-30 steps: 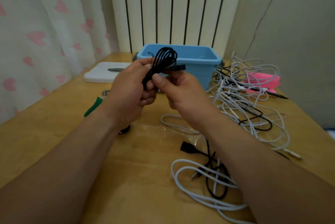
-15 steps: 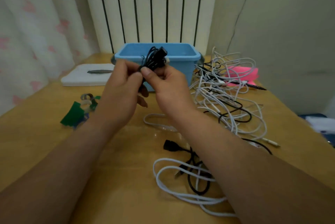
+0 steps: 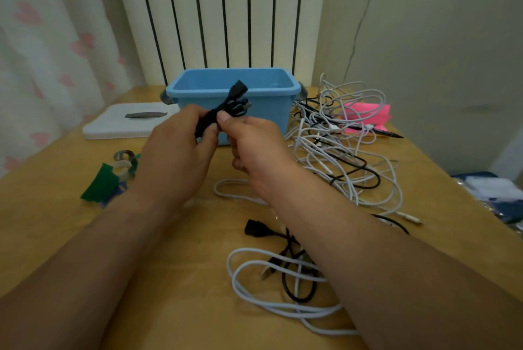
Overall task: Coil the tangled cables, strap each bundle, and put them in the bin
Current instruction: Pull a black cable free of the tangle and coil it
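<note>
– Since the head view looks down over it all, what are the surface and the room like?
– It's a wooden table (image 3: 169, 279) set against a white ribbed radiator (image 3: 215, 10). A curtain (image 3: 42, 52) with pink hearts hangs on the left, and a plain wall (image 3: 424, 52) with a thin crack stands on the right.
– Any containers?
– One blue bin (image 3: 271, 114) stands at the back of the table, in front of the radiator. Only its inner walls show, because the near rim hides its floor. A flat white box (image 3: 113, 126) lies just to its left.
– Where is the cable in hand?
– The black cable bundle (image 3: 226, 112) is held up in front of the bin's near wall, with one connector end rising past the rim. The left hand (image 3: 175, 157) grips its lower part with curled fingers. The right hand (image 3: 254, 146) pinches it between thumb and fingers, close beside the left.
– And the others?
– A tangle of white and black cables (image 3: 339, 151) lies right of the bin, partly over something pink (image 3: 368, 112). Nearer, a loose white cable (image 3: 268, 304) and a black cable (image 3: 254, 229) lie by the right forearm. Green straps (image 3: 102, 185) lie left of the left wrist.
</note>
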Demonstrator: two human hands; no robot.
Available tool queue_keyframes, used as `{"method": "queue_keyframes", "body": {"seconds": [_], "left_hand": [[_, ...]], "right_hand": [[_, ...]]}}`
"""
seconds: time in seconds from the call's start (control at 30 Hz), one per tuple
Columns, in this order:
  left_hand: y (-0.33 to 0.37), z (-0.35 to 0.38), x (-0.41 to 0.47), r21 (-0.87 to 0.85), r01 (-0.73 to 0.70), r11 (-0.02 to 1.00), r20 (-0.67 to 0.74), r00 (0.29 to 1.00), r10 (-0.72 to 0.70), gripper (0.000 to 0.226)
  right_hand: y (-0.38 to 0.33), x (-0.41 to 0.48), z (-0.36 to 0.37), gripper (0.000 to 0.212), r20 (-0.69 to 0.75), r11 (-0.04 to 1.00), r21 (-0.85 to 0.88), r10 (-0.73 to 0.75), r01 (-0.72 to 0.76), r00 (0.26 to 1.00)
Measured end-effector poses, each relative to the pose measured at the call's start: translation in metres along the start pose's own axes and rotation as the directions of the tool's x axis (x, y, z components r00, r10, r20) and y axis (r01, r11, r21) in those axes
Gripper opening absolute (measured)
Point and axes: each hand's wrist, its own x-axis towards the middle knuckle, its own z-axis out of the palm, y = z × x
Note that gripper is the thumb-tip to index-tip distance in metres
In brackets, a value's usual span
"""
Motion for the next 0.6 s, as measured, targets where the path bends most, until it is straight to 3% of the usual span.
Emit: {"method": "queue_keyframes", "body": {"seconds": [0.1,0.2,0.3,0.4,0.5,0.6], "left_hand": [[0.001,-0.001,0.005,-0.152,0.163,0.975,-0.01,0.986,-0.167,0.024],[0.008,-0.005,0.006,-0.388,0.322,0.864,0.11,0.947,-0.303,0.032],[0.012,-0.014,0.006,-0.612,0.463,0.641,0.32,0.886,-0.335,0.035],[0.013,-0.02,0.009,-0.73,0.572,0.374,0.493,0.82,-0.291,0.035],[0.013,-0.019,0.009,-0.763,0.63,0.144,0.596,0.772,-0.22,0.039],[0.011,-0.02,0.009,-0.718,0.696,0.012,0.688,0.712,-0.142,0.043]], "right_hand": [[0.001,0.0,0.002,0.018,0.045,0.992,-0.107,-0.068,0.072,0.997],[0.006,0.001,0.004,0.017,0.063,0.981,-0.159,-0.101,0.11,0.993],[0.007,0.006,-0.002,0.022,0.034,0.972,-0.165,-0.164,0.168,0.986],[0.009,0.012,-0.008,0.017,0.1,0.978,-0.067,-0.192,0.199,0.976],[0.01,0.013,-0.009,0.005,0.214,0.98,0.092,-0.194,0.178,0.957],[0.006,0.012,-0.012,0.005,0.313,0.978,0.189,-0.142,0.085,0.939]]}}
